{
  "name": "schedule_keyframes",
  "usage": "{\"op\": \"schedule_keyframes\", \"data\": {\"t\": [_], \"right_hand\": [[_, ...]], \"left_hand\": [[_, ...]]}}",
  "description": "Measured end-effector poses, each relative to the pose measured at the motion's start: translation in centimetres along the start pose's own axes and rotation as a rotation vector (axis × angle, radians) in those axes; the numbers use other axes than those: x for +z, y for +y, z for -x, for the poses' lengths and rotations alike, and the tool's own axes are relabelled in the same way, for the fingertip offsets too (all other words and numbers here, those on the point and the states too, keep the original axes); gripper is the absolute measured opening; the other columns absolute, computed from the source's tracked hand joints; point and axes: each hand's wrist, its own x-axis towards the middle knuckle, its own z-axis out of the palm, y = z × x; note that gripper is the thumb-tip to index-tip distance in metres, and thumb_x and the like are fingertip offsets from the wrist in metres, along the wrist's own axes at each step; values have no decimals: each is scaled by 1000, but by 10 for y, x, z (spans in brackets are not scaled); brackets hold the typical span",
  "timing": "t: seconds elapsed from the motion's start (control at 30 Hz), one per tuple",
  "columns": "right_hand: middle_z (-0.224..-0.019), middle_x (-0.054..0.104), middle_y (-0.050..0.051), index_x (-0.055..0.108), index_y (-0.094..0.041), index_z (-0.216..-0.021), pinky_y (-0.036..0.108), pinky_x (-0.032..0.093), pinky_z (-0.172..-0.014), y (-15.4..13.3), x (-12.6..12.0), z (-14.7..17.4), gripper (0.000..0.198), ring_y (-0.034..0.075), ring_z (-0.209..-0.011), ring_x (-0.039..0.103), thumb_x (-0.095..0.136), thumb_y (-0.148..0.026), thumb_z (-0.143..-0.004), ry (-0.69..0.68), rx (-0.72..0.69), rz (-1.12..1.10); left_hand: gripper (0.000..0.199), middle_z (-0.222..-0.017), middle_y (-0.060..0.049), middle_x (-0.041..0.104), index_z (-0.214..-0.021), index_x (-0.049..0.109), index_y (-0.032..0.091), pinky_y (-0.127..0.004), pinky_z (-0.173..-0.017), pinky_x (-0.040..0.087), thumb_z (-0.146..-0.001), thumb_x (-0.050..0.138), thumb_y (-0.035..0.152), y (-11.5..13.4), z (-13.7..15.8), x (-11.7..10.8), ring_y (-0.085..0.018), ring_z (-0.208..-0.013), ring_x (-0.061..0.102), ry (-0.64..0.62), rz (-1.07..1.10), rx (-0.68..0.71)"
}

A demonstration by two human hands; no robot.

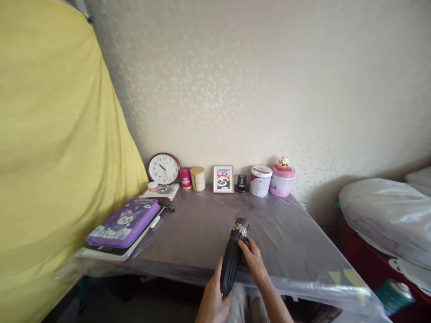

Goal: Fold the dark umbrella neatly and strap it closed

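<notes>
L hand [214, 297] holds blk umbrella [230, 264] at btm, R hand [255, 262] nr top.

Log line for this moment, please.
left hand: holding folded umbrella, low | right hand: touching it, higher | table back: clock, picture frame

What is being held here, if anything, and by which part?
Apparently a black folded umbrella: left hand at its near end, right hand toward its far end, near the patterned band.

Left hand [215, 296] and right hand [255, 260] hold a black folding umbrella [230, 262]; from it, a framed panda picture [223, 180] stands at twelve o'clock.
</notes>
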Motion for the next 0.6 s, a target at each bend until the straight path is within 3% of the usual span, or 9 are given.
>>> {"op": "schedule_keyframes", "data": {"t": [0.13, 0.3, 0.43, 0.6], "right_hand": [[-85, 69, 7, 59, -17, -105, 36, 50, -67, 0, -5, -3, 56, 26, -79, 63, 67, -49, -61, -100, -79, 16], [-87, 65, 7, 65, -20, -89, 36, 49, -76, -8, -9, -1, 31, 22, -79, 61, 59, -44, -71, 41, -395, 201], [-94, 59, 7, 67, -23, -94, 31, 50, -71, -20, -7, 6, 26, 18, -77, 58, 55, -39, -75, -11, -540, 302], [-96, 59, 6, 67, -26, -95, 31, 47, -76, -27, -7, 7, 23, 18, -79, 58, 51, -30, -78, -112, -630, 464]], "left_hand": [[74, -135, -9, 46, -135, 34, 15, -31, -106, 26, -63, 52, 5, 6, 2, -4, -21, -126, 38, 57, 145, -31], [73, -112, -7, 63, -133, 39, 19, -32, -92, 43, -63, 60, 14, 21, 5, -10, -25, -113, 51, 82, 269, -175], [75, -105, -8, 65, -134, 37, 21, -31, -79, 49, -63, 63, 16, 24, 5, -12, -24, -97, 60, 50, 319, -233], [75, -107, -8, 65, -133, 38, 21, -30, -76, 50, -62, 63, 17, 19, 5, -11, -23, -92, 61, 59, 334, -214]]}}
